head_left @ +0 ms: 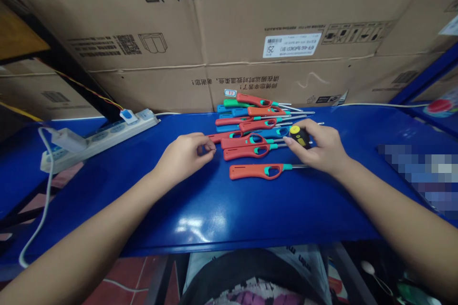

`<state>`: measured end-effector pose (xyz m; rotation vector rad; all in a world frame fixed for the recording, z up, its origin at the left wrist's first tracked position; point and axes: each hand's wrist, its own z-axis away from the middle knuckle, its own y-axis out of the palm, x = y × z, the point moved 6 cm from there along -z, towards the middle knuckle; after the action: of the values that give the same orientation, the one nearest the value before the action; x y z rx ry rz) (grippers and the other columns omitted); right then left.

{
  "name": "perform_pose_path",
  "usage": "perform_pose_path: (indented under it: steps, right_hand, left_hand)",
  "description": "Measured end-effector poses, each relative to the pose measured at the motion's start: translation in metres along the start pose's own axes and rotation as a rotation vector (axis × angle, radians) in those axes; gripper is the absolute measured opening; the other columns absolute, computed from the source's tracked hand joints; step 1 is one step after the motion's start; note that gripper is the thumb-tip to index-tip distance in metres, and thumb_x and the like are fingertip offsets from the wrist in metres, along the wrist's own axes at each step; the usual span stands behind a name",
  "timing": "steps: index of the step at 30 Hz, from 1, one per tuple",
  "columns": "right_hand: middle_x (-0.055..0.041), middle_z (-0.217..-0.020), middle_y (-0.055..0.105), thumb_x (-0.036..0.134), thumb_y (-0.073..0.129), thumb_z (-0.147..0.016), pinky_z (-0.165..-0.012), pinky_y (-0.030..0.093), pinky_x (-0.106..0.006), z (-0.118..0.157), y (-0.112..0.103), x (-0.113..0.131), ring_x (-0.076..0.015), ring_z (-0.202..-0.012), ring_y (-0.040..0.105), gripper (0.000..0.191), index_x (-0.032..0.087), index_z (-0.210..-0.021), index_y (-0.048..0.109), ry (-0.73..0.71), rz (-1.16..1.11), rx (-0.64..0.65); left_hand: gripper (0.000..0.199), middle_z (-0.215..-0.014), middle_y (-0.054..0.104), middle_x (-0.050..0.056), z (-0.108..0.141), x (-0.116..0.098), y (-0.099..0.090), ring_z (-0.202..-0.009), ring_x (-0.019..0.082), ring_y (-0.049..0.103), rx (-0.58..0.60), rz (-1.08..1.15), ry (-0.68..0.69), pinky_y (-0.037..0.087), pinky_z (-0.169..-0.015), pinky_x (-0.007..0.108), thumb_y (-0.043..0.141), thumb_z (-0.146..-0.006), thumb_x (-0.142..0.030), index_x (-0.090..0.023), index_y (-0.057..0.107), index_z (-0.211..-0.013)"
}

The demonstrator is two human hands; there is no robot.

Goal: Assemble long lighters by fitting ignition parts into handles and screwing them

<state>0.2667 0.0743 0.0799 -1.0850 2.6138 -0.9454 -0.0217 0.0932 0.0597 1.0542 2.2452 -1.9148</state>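
My right hand (pixel 322 147) is closed round a small, stubby black thing with a yellow round end (pixel 295 130); its kind is unclear. It hovers over the metal tubes of several gas lighters with long nozzles. My left hand (pixel 189 155) has its fingers curled and thumb close to them, near the handle end of a red lighter (pixel 227 137); anything in the pinch is hidden. Nearest to me, an orange-red lighter (pixel 246 172) lies apart. Behind it is a bunch of red, orange, blue (pixel 265 133) and green (pixel 234 103) lighters, nozzles to the right.
A blue shelf (pixel 200 214) bears everything. A large cardboard box (pixel 214 33) stands along its back. To the left lies a white power strip (pixel 103 138) with plugs and a white cable (pixel 48 200). A small label (pixel 230 93) sits behind the lighters. A blurred patch (pixel 425 176) is at right.
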Motion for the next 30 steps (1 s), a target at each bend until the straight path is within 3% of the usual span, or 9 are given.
perform_pose_path:
  steps: [6, 11, 15, 19, 22, 26, 30]
  right_hand:
    - [-0.0003, -0.075, 0.068, 0.039, 0.064, -0.090, -0.053, 0.044, -0.026, 0.000, -0.002, -0.003, -0.0134, -0.055, 0.058, 0.016, 0.023, -0.091, 0.060, 0.059, -0.040, -0.032]
    - [0.0005, -0.071, 0.062, 0.049, 0.054, -0.097, -0.055, 0.044, -0.027, -0.017, -0.006, -0.011, -0.0137, -0.060, 0.055, 0.027, 0.023, -0.096, 0.061, 0.344, -0.306, -0.106]
    - [0.0022, -0.064, 0.059, 0.062, 0.051, -0.096, -0.044, 0.037, -0.024, -0.044, 0.005, -0.007, -0.0109, -0.048, 0.048, 0.039, 0.024, -0.098, 0.059, 0.545, -0.664, -0.042]
    - [0.0026, -0.067, 0.056, 0.064, 0.054, -0.093, -0.035, 0.031, -0.024, -0.058, 0.023, 0.005, -0.0094, -0.043, 0.043, 0.041, 0.025, -0.103, 0.057, 0.682, -0.929, -0.026]
    - [0.0033, -0.069, 0.056, 0.057, 0.061, -0.089, -0.036, 0.036, -0.023, -0.051, 0.036, 0.012, -0.0097, -0.046, 0.046, 0.037, 0.025, -0.106, 0.054, 0.718, -1.065, -0.090]
    - [0.0042, -0.071, 0.058, 0.050, 0.061, -0.089, -0.036, 0.040, -0.023, -0.032, 0.054, 0.020, -0.0101, -0.046, 0.050, 0.034, 0.025, -0.109, 0.052, 0.750, -1.175, 0.006]
    - [0.0031, -0.077, 0.059, 0.048, 0.061, -0.088, -0.037, 0.045, -0.024, -0.025, 0.057, 0.026, -0.0114, -0.049, 0.057, 0.034, 0.025, -0.111, 0.051, 0.755, -1.273, 0.069]
  left_hand:
    - [0.024, -0.081, 0.071, 0.002, 0.008, -0.014, 0.023, -0.069, 0.014, 0.062, -0.028, 0.585, -0.138, 0.046, -0.062, 0.024, 0.070, -0.085, -0.041, -0.017, 0.070, -0.085]
    - [0.029, -0.073, 0.066, 0.000, 0.013, -0.027, 0.038, -0.058, 0.010, 0.055, 0.041, 0.851, -0.202, 0.046, -0.055, 0.022, 0.070, -0.084, -0.045, -0.016, 0.065, -0.083]
    - [0.029, -0.072, 0.067, 0.001, 0.017, -0.033, 0.040, -0.056, 0.010, 0.054, 0.082, 0.857, -0.185, 0.045, -0.054, 0.023, 0.070, -0.084, -0.045, -0.017, 0.066, -0.082]
    - [0.024, -0.076, 0.071, 0.003, 0.022, -0.035, 0.044, -0.064, 0.013, 0.060, 0.107, 0.812, -0.149, 0.048, -0.062, 0.025, 0.069, -0.084, -0.040, -0.016, 0.070, -0.082]
    - [0.020, -0.075, 0.071, 0.004, 0.026, -0.037, 0.046, -0.064, 0.013, 0.061, 0.130, 0.770, -0.119, 0.047, -0.062, 0.025, 0.069, -0.084, -0.035, -0.015, 0.072, -0.081]
    - [0.019, -0.071, 0.072, 0.004, 0.029, -0.041, 0.046, -0.061, 0.014, 0.061, 0.142, 0.700, -0.078, 0.046, -0.058, 0.025, 0.068, -0.083, -0.033, -0.015, 0.074, -0.081]
    - [0.018, -0.077, 0.075, 0.005, 0.029, -0.044, 0.044, -0.065, 0.015, 0.063, 0.135, 0.629, -0.031, 0.046, -0.058, 0.025, 0.067, -0.083, -0.030, -0.016, 0.078, -0.084]
